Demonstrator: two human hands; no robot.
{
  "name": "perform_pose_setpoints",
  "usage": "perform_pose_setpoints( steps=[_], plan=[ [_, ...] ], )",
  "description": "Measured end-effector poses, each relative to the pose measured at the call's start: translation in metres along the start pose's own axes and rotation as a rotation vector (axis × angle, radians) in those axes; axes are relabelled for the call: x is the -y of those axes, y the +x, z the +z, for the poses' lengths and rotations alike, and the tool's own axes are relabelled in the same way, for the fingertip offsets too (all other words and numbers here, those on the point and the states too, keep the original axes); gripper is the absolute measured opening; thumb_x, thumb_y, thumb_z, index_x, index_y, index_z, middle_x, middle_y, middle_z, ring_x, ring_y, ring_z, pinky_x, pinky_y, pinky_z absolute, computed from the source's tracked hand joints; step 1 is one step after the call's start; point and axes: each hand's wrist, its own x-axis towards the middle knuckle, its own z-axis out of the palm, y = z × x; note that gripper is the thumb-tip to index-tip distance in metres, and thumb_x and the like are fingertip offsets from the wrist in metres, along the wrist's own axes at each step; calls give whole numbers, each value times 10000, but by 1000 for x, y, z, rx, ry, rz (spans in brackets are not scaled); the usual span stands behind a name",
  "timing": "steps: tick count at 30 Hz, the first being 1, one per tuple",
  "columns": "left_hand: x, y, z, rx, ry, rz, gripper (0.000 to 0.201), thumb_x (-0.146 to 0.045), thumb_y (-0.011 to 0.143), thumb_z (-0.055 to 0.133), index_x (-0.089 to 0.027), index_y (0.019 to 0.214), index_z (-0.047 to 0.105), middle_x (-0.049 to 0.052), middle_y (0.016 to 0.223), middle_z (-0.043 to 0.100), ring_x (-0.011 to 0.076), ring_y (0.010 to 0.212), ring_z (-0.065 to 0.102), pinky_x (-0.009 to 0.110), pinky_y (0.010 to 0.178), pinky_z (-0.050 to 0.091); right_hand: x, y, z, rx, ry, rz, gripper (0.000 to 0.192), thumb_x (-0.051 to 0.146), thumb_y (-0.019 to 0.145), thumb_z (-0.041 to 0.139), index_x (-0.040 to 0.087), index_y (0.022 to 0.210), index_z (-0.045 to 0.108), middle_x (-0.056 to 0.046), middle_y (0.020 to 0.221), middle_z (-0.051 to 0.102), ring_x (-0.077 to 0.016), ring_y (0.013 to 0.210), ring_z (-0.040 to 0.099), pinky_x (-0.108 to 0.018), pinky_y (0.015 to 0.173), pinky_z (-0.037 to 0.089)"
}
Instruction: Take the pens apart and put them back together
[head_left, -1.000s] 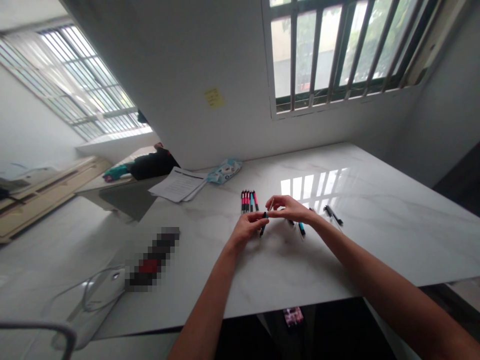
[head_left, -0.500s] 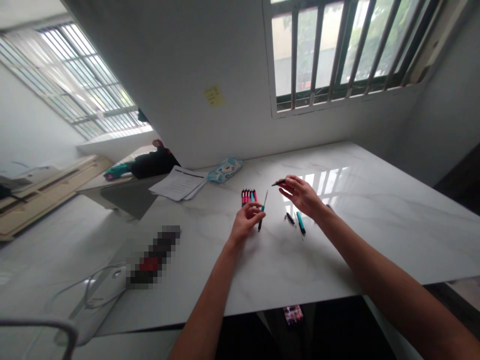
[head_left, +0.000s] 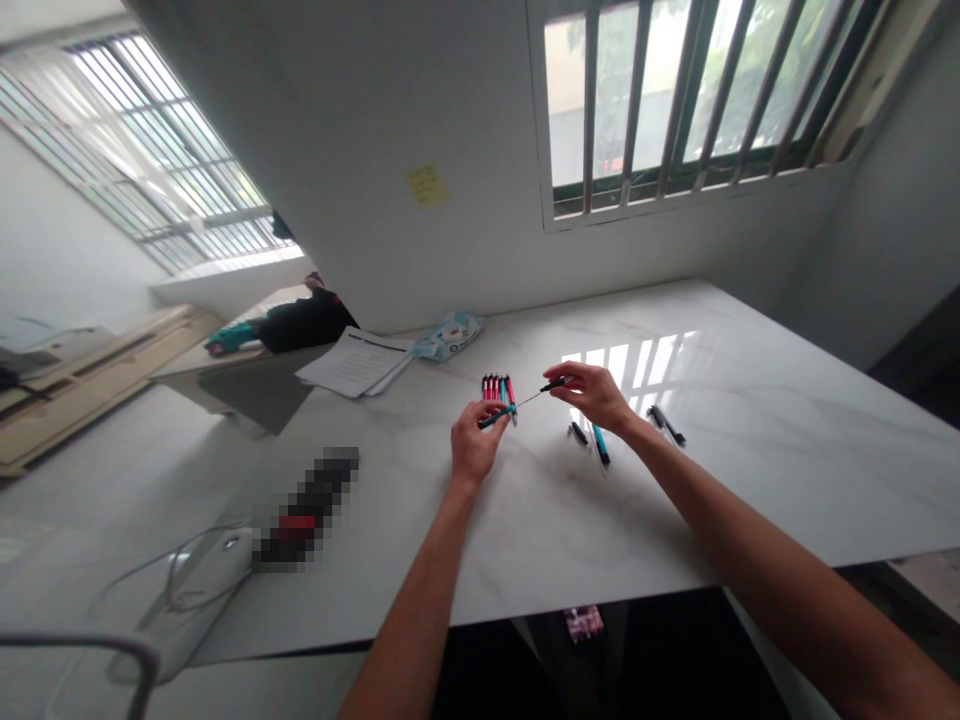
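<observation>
Teal pen barrel (head_left: 496, 416) gripped in left hand (head_left: 472, 447); black tip piece (head_left: 556, 383) pinched by right hand (head_left: 592, 394), above table (head_left: 787, 450) centre, near far edge.

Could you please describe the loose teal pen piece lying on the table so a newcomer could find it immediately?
On the white marble table, look just beneath the right hand. The teal pen piece lies there alone, beside a short black part, unlike the neat row of pens.
</observation>
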Motion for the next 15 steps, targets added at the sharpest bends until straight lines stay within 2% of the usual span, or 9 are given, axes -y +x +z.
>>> perform_pose_setpoints(
  steps=[8, 15],
  plan=[
    [1, 0, 0, 3, -24, -49, 129, -300, 855, 739, -236, 962, 772, 31, 940, 740, 174, 857, 672, 298, 839, 527, 1, -1, -3, 12, -20, 15, 246, 310, 821, 765, 231, 1054, 775, -63, 1070, 787, -205, 912, 754, -415, 942, 630],
    [-4, -1, 3, 23, -35, -14, 99, -265, 823, 760, -241, 917, 775, 32, 956, 758, 188, 882, 678, 319, 875, 524, 0, -4, 5, 83, -28, 5, 236, 304, 819, 758, 236, 1044, 782, -53, 1037, 787, -212, 929, 757, -418, 957, 630]
  ],
)
